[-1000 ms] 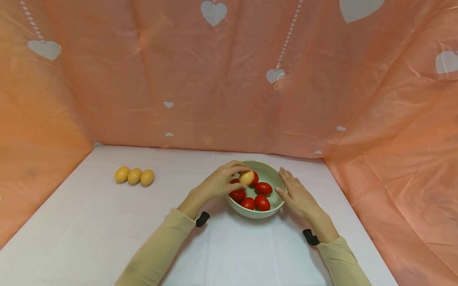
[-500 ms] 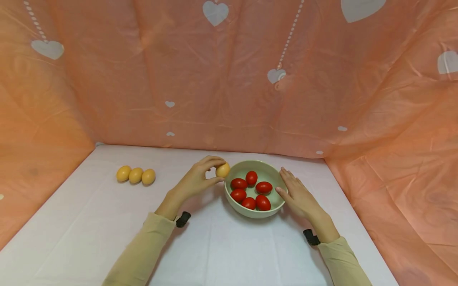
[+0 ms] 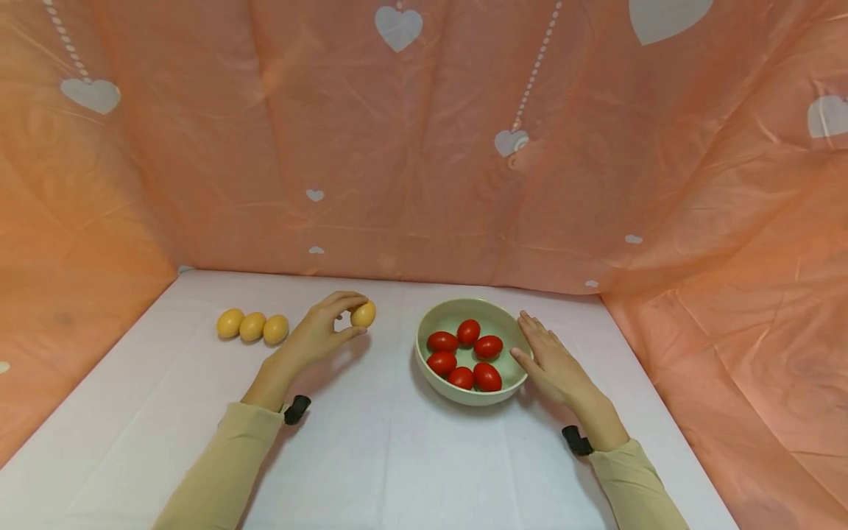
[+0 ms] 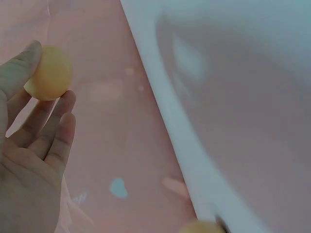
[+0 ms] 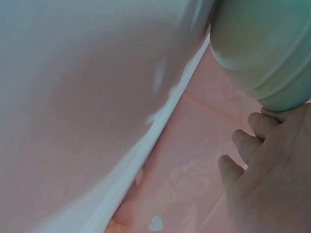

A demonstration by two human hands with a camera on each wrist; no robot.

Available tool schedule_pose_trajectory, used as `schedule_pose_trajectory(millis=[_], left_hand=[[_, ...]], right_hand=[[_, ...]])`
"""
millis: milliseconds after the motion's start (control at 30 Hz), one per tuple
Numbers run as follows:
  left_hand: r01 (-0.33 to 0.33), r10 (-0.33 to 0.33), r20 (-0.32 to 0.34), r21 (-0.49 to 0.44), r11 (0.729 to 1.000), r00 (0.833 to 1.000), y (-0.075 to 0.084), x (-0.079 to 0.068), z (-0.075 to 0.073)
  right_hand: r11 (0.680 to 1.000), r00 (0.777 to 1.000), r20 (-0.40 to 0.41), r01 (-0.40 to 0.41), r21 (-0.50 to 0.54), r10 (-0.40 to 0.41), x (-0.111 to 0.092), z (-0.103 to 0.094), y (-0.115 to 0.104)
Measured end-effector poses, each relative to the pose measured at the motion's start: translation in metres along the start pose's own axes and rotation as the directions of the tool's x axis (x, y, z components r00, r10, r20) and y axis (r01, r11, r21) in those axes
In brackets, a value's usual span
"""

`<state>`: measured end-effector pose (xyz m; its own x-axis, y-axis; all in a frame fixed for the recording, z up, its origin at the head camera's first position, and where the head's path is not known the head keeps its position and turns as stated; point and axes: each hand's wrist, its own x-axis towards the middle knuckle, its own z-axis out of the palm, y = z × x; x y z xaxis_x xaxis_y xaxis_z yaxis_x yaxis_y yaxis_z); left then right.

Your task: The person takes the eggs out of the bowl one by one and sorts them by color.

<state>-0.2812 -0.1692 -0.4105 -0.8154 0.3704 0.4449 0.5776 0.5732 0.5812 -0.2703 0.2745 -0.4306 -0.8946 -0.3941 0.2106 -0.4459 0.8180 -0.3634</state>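
My left hand (image 3: pixel 311 335) pinches a yellow egg (image 3: pixel 363 314) between thumb and fingertips, above the table left of the bowl. In the left wrist view the thumb and fingertips hold that egg (image 4: pixel 51 73) at its sides. A pale green bowl (image 3: pixel 467 397) contains several glossy red ovals (image 3: pixel 488 377) that look like small tomatoes. Against the bowl's right side rests my right hand (image 3: pixel 555 364), its fingers extended. The right wrist view shows the fingers beside the bowl's outer wall (image 5: pixel 262 48).
Several yellow eggs (image 3: pixel 252 327) lie in a short row on the left of the white-covered table (image 3: pixel 424 464). An orange cloth (image 3: pixel 411 147) with pale hearts hangs behind the table and along both sides.
My left hand has moved left from over the bowl, carrying the yellow egg out past the rim. My right hand has stayed against the bowl. The red ovals remain inside.
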Motion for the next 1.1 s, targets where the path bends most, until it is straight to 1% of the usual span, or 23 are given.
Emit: schedule_pose_trajectory(millis=[100,200,300,367,467,600,733,833,900,1100], left_hand=[[0.064,-0.064,0.025,0.010,0.998,0.998,-0.007,-0.007,-0.009],[0.109,-0.110,0.043,0.028,0.994,0.993,-0.013,-0.015,-0.017],[0.136,-0.139,0.045,0.059,0.989,0.989,-0.018,-0.023,-0.025],[0.140,-0.144,0.039,0.080,0.987,0.989,-0.023,-0.026,-0.030],[0.163,-0.168,0.036,0.119,0.979,0.985,-0.029,-0.029,-0.035],[0.167,-0.174,0.022,0.197,0.966,0.984,-0.036,-0.031,-0.039],[0.172,-0.183,0.008,0.307,0.936,0.983,-0.039,-0.033,-0.042],[0.191,-0.206,0.005,0.354,0.916,0.979,-0.041,-0.035,-0.043],[0.204,-0.221,0.006,0.367,0.908,0.975,-0.043,-0.036,-0.043],[0.249,-0.270,0.008,0.357,0.900,0.963,-0.047,-0.040,-0.043]], right_hand=[[1.000,1.000,0.001,-0.006,0.002,0.006,-0.001,0.001,0.000],[1.000,1.000,0.003,-0.010,0.005,0.010,-0.002,0.001,0.001],[1.000,1.000,0.004,-0.011,0.005,0.011,-0.003,0.001,0.001],[1.000,1.000,0.003,-0.012,0.004,0.012,-0.003,0.001,0.000],[1.000,1.000,0.000,-0.013,0.007,0.013,-0.004,0.000,0.000],[1.000,1.000,0.001,-0.019,0.006,0.019,-0.005,0.000,0.000],[1.000,1.000,0.003,-0.022,0.001,0.022,-0.005,0.000,0.002],[1.000,1.000,0.006,-0.020,0.001,0.020,-0.003,0.000,0.002],[1.000,1.000,0.010,-0.018,0.000,0.018,-0.002,0.000,0.002],[1.000,1.000,0.010,-0.012,-0.013,0.012,0.000,-0.001,0.002]])
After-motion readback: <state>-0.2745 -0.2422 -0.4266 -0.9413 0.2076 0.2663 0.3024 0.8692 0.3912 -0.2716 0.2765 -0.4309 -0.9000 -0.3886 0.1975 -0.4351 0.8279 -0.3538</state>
